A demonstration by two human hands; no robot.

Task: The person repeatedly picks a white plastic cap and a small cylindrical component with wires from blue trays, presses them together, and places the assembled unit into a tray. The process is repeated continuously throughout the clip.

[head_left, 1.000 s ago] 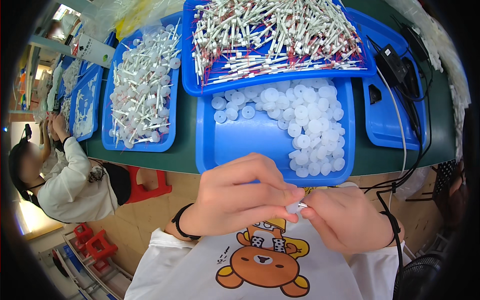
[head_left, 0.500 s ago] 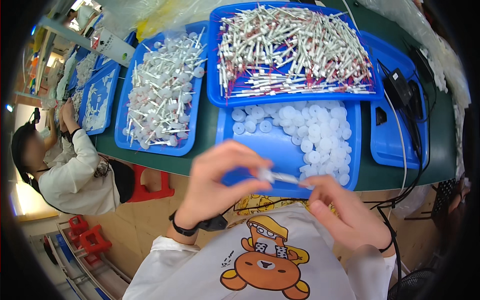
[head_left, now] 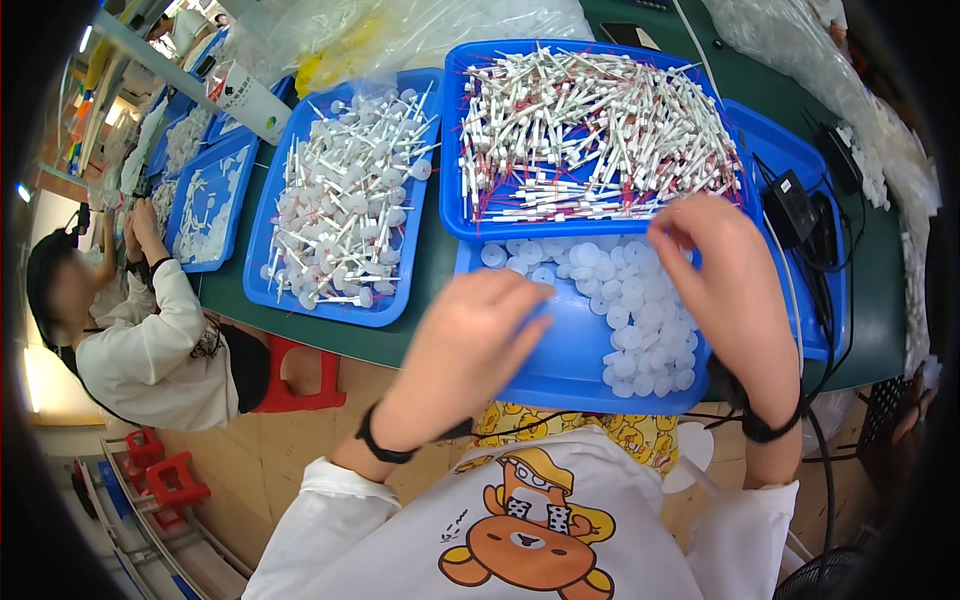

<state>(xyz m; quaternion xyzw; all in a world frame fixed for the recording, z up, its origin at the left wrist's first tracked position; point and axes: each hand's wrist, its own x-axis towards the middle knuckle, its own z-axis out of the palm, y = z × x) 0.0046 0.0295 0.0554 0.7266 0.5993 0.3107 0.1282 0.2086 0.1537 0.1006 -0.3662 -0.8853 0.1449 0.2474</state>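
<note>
My left hand [head_left: 470, 335] is smeared by motion over the left side of a blue tray of translucent white plastic discs [head_left: 640, 330]. A gap shows between its thumb and forefinger, but what the fingertips may hold cannot be made out. My right hand [head_left: 720, 270] reaches to the front right edge of an upper blue tray [head_left: 590, 230] heaped with thin white sticks with red threads [head_left: 600, 130]. Its fingers are bent and apart from the thumb, with nothing seen between them. The upper tray overlaps the back of the disc tray.
At left, another blue tray [head_left: 262, 300] carries sticks with discs fitted on them. A black power adapter [head_left: 793, 207] and cables lie in a blue tray [head_left: 815, 340] at right. A co-worker [head_left: 150, 330] sits at far left beside a red stool [head_left: 315, 380].
My hands have moved apart from the white stick and disc they held together, which is no longer seen in them. The right hand has risen to the stick tray. The view has shifted slightly.
</note>
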